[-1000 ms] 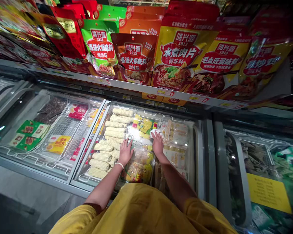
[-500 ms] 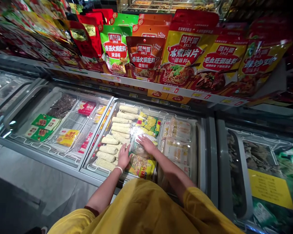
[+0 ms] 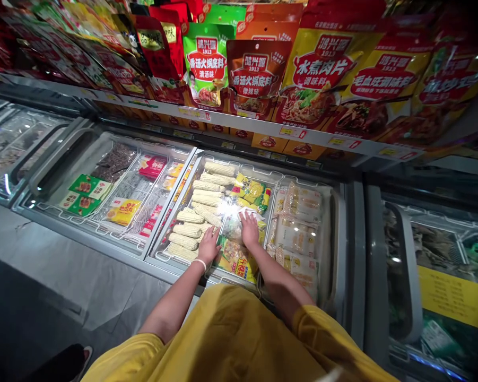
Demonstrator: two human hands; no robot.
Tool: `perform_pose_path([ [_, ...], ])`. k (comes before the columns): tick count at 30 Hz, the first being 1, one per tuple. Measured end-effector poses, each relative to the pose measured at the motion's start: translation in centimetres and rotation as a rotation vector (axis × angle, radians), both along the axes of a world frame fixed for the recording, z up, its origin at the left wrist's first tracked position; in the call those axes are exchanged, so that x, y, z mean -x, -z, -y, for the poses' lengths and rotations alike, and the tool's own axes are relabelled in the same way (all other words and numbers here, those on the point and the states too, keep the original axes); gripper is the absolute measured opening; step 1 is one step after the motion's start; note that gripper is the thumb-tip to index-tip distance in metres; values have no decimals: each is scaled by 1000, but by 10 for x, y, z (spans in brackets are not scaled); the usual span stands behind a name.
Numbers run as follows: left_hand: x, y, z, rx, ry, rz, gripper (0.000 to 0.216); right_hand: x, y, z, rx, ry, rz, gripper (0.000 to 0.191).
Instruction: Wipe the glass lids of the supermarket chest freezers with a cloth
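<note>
My left hand [image 3: 209,246] rests with fingers stretched out over the lower right end of the pale corn cobs [image 3: 185,229]. A green and yellow packet of mixed vegetables [image 3: 236,261] lies just right of it. Further right, my right hand [image 3: 250,230] is flat with its fingers apart, above a pale clear bag [image 3: 233,229]. Some white material [image 3: 252,213] shows by its fingertips; its kind is unclear. Beyond lies a yellow corn packet [image 3: 251,189]. A bright glare sits between the hands and the cobs. Whether glass lies under my palms, I cannot tell.
Clear packs [image 3: 298,233] fill the freezer's right side. A second freezer section [image 3: 79,218] on the left holds green, yellow and pink packets. Above runs a shelf [image 3: 231,118] of upright seasoning pouches [image 3: 250,74]. A yellow sign [image 3: 453,297] lies on the right-hand freezer.
The view has shifted, so the freezer sits further right in it. My right hand has moved slightly right relative to the packets, its fingers now pointing more straight ahead. My left hand has barely moved.
</note>
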State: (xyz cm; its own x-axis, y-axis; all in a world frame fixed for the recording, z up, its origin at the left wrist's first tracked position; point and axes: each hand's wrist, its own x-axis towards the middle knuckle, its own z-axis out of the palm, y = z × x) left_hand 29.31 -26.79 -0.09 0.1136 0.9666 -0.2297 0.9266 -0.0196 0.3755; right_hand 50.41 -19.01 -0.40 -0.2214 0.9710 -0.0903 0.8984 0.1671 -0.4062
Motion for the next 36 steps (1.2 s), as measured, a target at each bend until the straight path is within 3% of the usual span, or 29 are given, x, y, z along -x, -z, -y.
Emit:
perform_pose_path([
  [3,-1,-5,5,12,6,-39,84,0,4,17,40,-324,-34,76],
  [4,-1,-7,7,18,14,-48,84,-1,6,23,43,-347,-38,75],
  [8,1,-6,15,18,56,-71,85,-4,13,39,-15,51,12,76],
  [9,1,-5,17,9,60,-79,85,-6,14,42,-9,34,10,76],
  [12,1,-2,21,-19,53,-103,84,-14,15,47,53,-282,-42,75],
  [13,1,-2,21,-21,53,-106,84,-18,15,48,59,-297,-54,75],
  [14,0,-1,22,-19,56,-106,83,-21,14,50,51,-221,-53,76],
  [17,-2,1,22,-15,61,-94,83,-23,13,57,13,201,-8,81],
  [18,-3,2,22,-16,55,-89,83,-23,13,61,16,230,2,82],
  [22,-4,10,24,-34,33,-46,88,-32,15,76,58,-147,-23,83],
  [23,-3,13,25,-43,43,-36,89,-38,16,80,49,-131,-27,83],
  [27,-4,19,29,-96,72,-38,88,-64,18,99,-29,342,4,84],
  [29,-7,19,30,-103,64,-52,85,-73,16,111,13,242,16,82],
  [32,-14,16,34,-82,64,-61,81,-83,12,127,105,-162,3,78],
  [33,-15,14,36,-74,73,-59,81,-85,11,131,109,-198,3,77],
  [34,-16,13,38,-68,86,-54,80,-85,11,134,96,-147,12,77],
  [36,-15,12,41,-66,116,-39,80,-78,13,140,53,137,58,77],
])
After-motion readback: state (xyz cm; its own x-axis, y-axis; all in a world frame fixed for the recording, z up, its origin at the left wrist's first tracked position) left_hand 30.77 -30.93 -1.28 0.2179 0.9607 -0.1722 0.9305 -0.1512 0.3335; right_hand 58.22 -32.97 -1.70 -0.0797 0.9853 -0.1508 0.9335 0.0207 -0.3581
